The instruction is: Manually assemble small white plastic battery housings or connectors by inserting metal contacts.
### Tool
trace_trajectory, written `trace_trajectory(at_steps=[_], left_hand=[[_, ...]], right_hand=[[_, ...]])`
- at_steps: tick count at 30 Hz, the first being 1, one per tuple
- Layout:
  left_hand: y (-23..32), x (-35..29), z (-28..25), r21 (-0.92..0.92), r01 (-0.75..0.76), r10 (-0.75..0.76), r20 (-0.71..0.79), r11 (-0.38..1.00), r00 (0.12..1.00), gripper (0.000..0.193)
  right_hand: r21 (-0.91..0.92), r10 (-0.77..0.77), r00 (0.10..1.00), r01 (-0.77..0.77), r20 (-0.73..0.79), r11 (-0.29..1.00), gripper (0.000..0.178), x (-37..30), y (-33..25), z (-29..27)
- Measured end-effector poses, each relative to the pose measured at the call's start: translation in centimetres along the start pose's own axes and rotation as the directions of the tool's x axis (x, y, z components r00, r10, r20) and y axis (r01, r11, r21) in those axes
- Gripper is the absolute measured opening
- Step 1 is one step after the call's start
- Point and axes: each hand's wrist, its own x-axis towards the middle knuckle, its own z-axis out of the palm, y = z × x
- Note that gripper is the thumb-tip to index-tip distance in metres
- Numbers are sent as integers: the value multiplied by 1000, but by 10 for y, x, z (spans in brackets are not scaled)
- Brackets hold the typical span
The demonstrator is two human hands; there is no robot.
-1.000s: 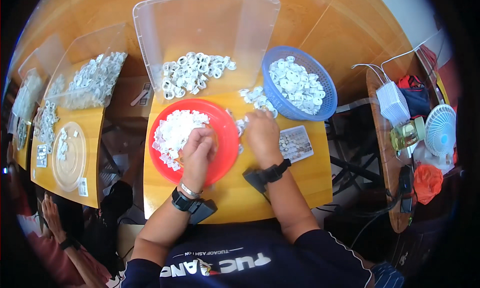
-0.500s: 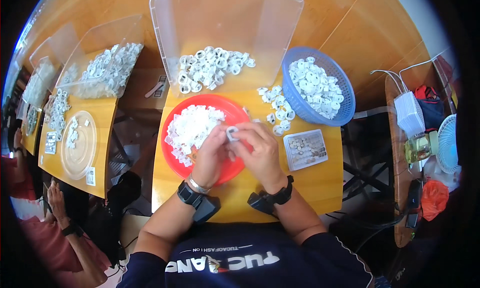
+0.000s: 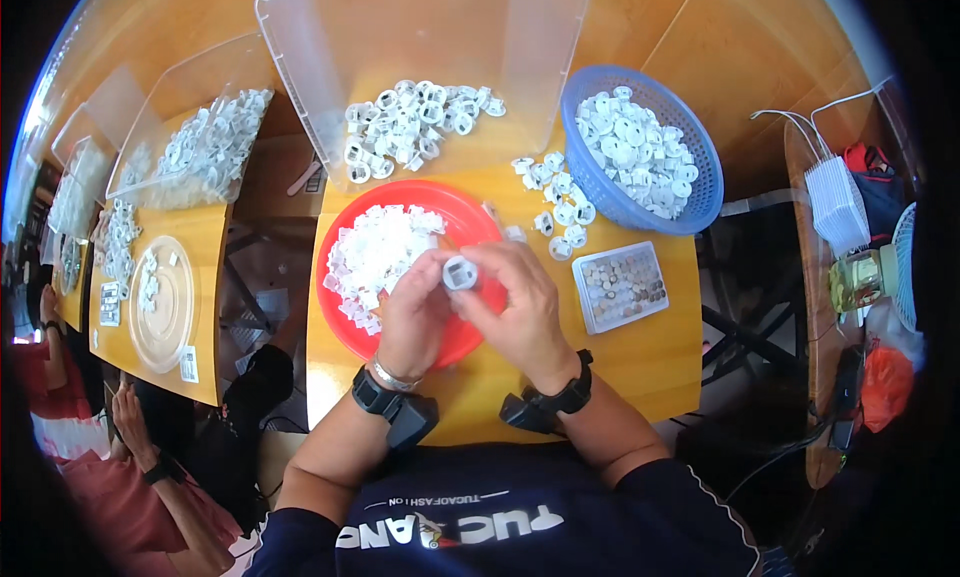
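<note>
Between both hands, over the right side of a red basin (image 3: 345,212), is a small round white plastic part (image 3: 460,273) with a squarish dark opening facing up. My left hand (image 3: 412,317) pinches it from the left. The fingers and thumb of my right hand (image 3: 522,302) close on it from the other side. White plastic pieces (image 3: 375,252) are heaped in the basin below. Right of my right hand lies a shallow clear tray (image 3: 620,287) of small round metallic-looking bits.
A blue basket (image 3: 712,177) full of round white parts stands at the back right, with several loose parts (image 3: 562,212) beside it. A clear bin (image 3: 300,107) on its side holds more. A co-worker's hand (image 3: 130,417) is at the lower left, near another table (image 3: 205,327).
The white part has turned so that its opening faces up toward me. My right fingers have shifted around it. The whole view has tilted slightly.
</note>
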Motion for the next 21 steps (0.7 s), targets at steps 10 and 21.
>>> trace_trajectory(at_steps=[10,21], left_hand=[[-3,1,0,-2,-57,57,11,998,998,26],[4,-2,5,-38,-7,9,60,999,998,17]], right_hand=[[-87,3,998,2,57,996,47,-1,-1,-4],[-21,10,985,-7,170,1000,40,4,5,-14]])
